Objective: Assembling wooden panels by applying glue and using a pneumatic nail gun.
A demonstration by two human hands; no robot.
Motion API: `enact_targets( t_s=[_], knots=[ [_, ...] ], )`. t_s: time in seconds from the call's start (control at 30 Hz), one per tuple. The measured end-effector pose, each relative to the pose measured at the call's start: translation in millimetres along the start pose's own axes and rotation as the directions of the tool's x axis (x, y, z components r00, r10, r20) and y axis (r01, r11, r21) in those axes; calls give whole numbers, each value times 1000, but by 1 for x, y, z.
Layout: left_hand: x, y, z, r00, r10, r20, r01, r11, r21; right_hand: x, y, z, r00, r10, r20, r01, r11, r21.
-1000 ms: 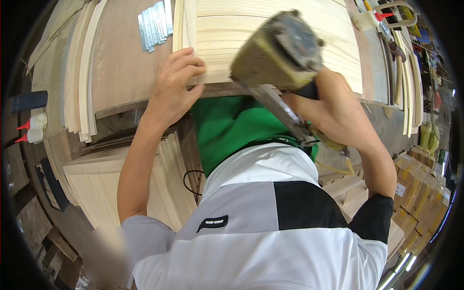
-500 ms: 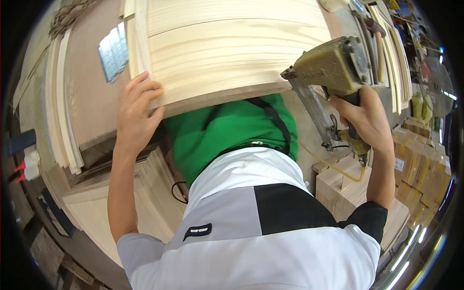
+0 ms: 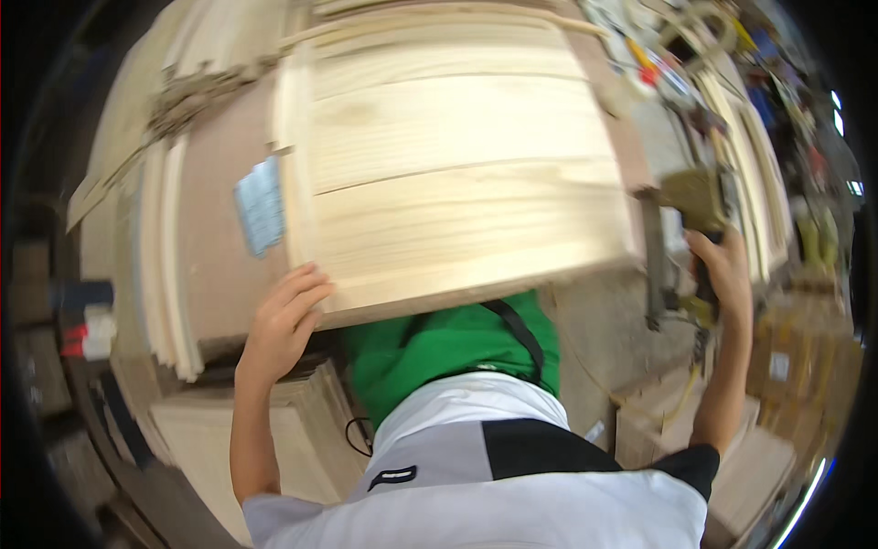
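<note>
A pale wooden panel [image 3: 457, 197] made of several boards lies on the bench before me. My left hand [image 3: 285, 320] rests at its near left corner, fingers stretched out over the edge strip and touching the wood. In my right hand [image 3: 724, 274] is a nail gun [image 3: 697, 199], gripped by its handle beyond the panel's right edge. The gun's long magazine [image 3: 653, 261] points down toward me, and its nose sits beside the panel's right side. Motion blur hides whether the nose touches anything. A thin yellowish air hose [image 3: 681, 395] hangs from the gun.
Left of the panel, a blue-grey ribbed piece [image 3: 261, 206] lies on the brown bench board [image 3: 219, 265], near long wood strips [image 3: 169, 265]. Wooden panels [image 3: 247, 439] are stacked below. Hand tools [image 3: 695, 119] lie at the far right; cardboard boxes [image 3: 800, 366] stand on the right.
The nail gun has moved right and lower, from over the panel's near right corner to beside its right edge. My left hand stays at the corner. The view has shifted, showing more of the panel's far side.
</note>
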State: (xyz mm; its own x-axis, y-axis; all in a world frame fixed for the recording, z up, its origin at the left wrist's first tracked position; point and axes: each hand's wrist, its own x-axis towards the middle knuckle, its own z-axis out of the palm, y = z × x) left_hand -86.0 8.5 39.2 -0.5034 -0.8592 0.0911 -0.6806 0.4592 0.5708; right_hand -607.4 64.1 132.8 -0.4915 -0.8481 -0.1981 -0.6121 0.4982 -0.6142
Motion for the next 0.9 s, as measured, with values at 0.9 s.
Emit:
enact_targets(
  t_s=[0.9],
  knots=[
    [259, -191, -71, 839, 87, -537, 247, 819, 519, 63, 76, -13, 977, 178, -118, -161, 977, 136]
  ],
)
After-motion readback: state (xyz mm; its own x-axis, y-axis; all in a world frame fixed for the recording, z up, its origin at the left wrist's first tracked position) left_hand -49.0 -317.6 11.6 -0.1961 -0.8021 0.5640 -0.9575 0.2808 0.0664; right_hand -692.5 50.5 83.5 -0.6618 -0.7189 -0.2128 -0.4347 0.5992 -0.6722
